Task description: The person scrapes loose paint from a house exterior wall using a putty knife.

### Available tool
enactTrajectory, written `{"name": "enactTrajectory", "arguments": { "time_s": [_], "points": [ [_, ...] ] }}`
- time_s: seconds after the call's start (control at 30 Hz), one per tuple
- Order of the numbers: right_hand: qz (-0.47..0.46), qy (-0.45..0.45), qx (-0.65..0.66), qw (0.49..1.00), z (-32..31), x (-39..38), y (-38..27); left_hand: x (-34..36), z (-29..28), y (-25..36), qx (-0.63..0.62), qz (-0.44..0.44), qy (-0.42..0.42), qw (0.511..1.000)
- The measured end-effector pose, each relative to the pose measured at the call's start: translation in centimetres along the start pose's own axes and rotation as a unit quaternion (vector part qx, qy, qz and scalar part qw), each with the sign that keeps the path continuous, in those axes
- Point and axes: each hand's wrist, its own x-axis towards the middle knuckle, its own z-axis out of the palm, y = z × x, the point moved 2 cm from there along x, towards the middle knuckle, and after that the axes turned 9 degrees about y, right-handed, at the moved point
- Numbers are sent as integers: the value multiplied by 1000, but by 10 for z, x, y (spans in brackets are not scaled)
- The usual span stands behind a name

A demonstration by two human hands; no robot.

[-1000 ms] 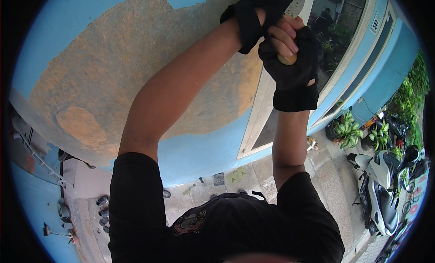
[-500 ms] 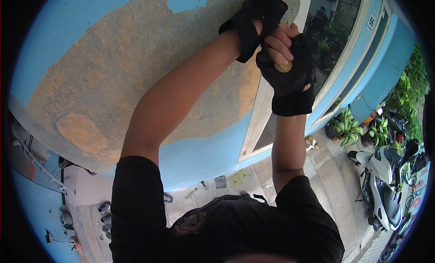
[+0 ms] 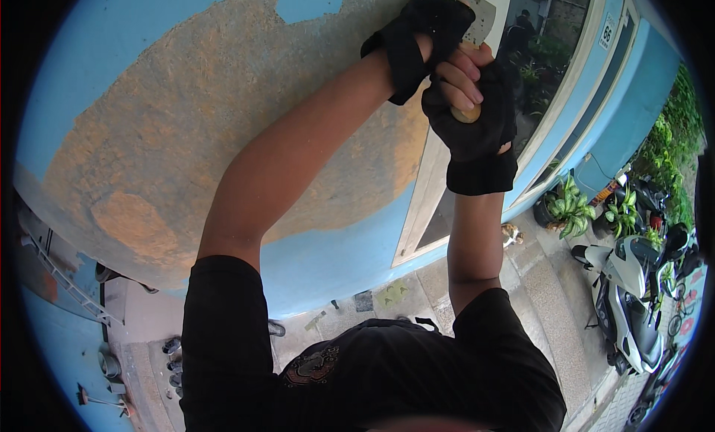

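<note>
At the patchy blue wall (image 3: 186, 119), my right hand (image 3: 489, 108) wraps the tan-handled tool (image 3: 466, 115), likely stiff, light, best held there; my left hand's (image 3: 441, 21) grip I can't tell.

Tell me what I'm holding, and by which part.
Your black-gloved right hand grips the rounded tan handle of what looks like a flat grey scraper; whether your left hand holds it cannot be told.

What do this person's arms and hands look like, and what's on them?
Short black sleeves leave the forearms bare. Both hands wear black gloves with wide black cuffs. On the right hand, bare fingers emerge; the left hand's fingers are hidden.
</note>
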Motion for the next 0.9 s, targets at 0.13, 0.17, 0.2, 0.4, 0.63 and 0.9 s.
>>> {"name": "enactTrajectory", "arguments": {
  "time_s": [0.13, 0.17, 0.2, 0.4, 0.63, 0.9],
  "points": [
    [-35, 34, -5, 999, -1, 0, -4, 1, 1, -4, -16, 7, -3, 1000],
    [-23, 42, 0, 999, -2, -1, -4, 0, 1, -5, -14, 15, -2, 1000],
    [6, 19, -16, 1000, -1, -2, -3, 1, 2, -6, -4, 31, 3, 999],
    [-22, 62, 15, 998, -7, -5, -10, 2, 10, -17, -10, 97, 40, 994],
    [3, 42, 12, 999, -7, -4, -18, -3, 13, -14, -71, 25, 2, 997],
    [22, 79, 36, 996, -6, -8, -29, -7, 20, -5, -26, 31, 44, 998]
  ]
}}
